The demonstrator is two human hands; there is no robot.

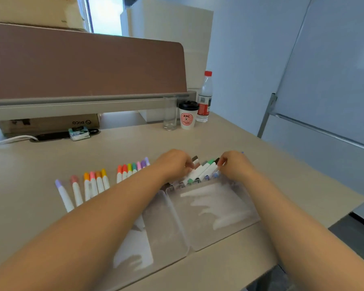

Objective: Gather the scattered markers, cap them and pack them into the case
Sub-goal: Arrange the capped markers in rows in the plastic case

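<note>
— Where is the case seen?
— The case [223,208], of clear plastic, is laid open and flat in the lower middle of the frame, its two halves side by side.
— And the markers?
— White-bodied markers [96,182] with coloured caps are lined up left of centre, caps pointed to the top of the frame: two apart at the far left, then four together, then seven packed close. A tilted bundle [202,170] with green and brown caps is held at the case's upper edge.
</note>
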